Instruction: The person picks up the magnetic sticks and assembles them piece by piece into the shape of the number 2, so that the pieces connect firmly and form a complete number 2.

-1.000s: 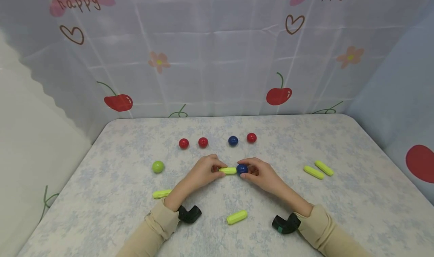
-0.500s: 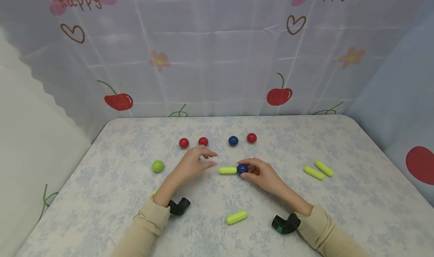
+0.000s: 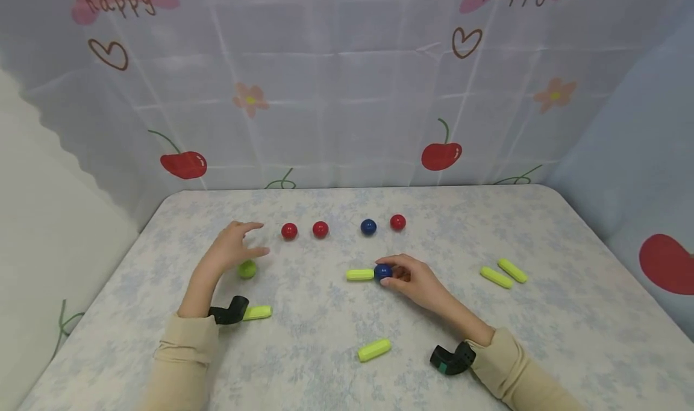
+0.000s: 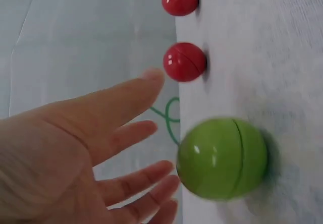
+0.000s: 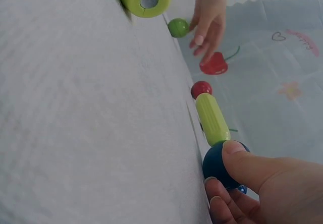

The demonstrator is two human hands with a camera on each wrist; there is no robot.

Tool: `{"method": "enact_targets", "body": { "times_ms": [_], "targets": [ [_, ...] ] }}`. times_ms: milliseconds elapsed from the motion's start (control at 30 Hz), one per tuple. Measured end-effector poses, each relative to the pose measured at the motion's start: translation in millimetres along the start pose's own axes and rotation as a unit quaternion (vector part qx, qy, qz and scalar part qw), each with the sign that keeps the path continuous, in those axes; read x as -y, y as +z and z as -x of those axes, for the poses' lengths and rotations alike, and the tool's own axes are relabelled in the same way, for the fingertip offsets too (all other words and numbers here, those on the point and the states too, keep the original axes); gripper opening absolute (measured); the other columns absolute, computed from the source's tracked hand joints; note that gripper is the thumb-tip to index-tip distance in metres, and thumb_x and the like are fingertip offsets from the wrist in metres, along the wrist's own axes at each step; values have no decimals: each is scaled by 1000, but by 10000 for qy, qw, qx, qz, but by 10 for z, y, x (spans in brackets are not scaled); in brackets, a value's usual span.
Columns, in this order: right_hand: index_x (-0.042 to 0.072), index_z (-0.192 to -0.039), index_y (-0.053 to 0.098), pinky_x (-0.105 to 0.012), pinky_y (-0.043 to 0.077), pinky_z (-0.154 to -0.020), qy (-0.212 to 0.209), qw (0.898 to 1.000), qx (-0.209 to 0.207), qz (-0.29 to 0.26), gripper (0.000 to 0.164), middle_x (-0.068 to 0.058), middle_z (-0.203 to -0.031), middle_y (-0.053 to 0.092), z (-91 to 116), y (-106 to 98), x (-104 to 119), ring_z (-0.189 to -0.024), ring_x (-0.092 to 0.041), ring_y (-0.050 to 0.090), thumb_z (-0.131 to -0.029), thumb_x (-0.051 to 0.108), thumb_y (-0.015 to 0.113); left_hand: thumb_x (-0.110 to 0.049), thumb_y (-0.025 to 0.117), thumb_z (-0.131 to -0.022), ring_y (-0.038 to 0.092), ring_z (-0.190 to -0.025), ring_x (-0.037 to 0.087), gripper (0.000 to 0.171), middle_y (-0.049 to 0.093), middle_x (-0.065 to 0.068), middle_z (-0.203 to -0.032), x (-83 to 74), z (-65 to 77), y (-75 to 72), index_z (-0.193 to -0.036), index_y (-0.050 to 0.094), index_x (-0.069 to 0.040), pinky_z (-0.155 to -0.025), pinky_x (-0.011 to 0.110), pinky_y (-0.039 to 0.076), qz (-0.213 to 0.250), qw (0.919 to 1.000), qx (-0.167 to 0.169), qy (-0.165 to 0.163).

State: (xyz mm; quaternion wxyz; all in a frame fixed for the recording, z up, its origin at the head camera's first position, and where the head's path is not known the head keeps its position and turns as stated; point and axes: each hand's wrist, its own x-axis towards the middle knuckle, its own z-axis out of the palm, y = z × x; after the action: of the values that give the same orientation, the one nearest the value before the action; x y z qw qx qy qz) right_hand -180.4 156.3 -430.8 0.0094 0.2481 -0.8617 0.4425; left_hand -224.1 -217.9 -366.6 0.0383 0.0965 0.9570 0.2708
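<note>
3 red balls (image 3: 320,229), far blue ball (image 3: 368,227) behind; left hand (image 3: 230,248), spread, empty, partly hides green ball (image 3: 247,270), contact unclear. On table (image 3: 309,351), right hand (image 3: 416,283) pinches nearer blue ball (image 3: 382,272); touching stick (image 3: 359,275) points left, axis crosswise.

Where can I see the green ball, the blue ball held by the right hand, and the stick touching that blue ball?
Green ball (image 4: 219,158), left wrist view, middle of its visible side.
Held blue ball (image 3: 382,271), head view, uncovered middle.
Stick (image 3: 360,275), head view, middle of its length.
</note>
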Motion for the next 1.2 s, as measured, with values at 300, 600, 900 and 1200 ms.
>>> {"method": "enact_targets", "body": {
  "times_ms": [300, 600, 900, 1200],
  "targets": [
    [6, -119, 63, -27, 48, -62, 58, 10000, -9, -28, 35, -3, -98, 60, -9, 4, 4, -75, -14, 56, -85, 12, 70, -39, 73, -80, 49, -77, 28, 49, 54, 14, -90, 298, 262, -42, -110, 60, -2, -64, 40, 42, -113, 9964, 621, -557],
    [6, -119, 63, -27, 48, -62, 36, 9999, -16, -96, 35, -3, -98, 60, -6, 6, -11, -76, -14, 56, -85, 12, 70, -23, 74, -82, 56, -91, 33, 29, 60, 18, -104, 324, 245, 7, -103, 65, -5, -74, 47, 46, 228, 9995, 230, -4],
    [8, -119, 63, -27, 48, -64, 4, 10000, -40, -62, 36, -2, -99, 60, 3, 9, -26, -77, -13, 56, -84, 13, 70, -14, 71, -85, 58, -93, 34, 31, 57, 18, -113, 273, 211, 52, -113, 63, -1, -79, 46, 47, 1027, 9930, 281, 507],
    [7, -119, 63, -27, 47, -62, 21, 9999, -39, -97, 35, -1, -97, 60, 9, 6, -23, -75, -13, 55, -85, 13, 70, -12, 68, -87, 52, -110, 36, 37, 54, 18, -123, 37, 182, 177, -120, 60, 3, -89, 44, 44, 1928, 9773, 456, 747]
  ]
}}
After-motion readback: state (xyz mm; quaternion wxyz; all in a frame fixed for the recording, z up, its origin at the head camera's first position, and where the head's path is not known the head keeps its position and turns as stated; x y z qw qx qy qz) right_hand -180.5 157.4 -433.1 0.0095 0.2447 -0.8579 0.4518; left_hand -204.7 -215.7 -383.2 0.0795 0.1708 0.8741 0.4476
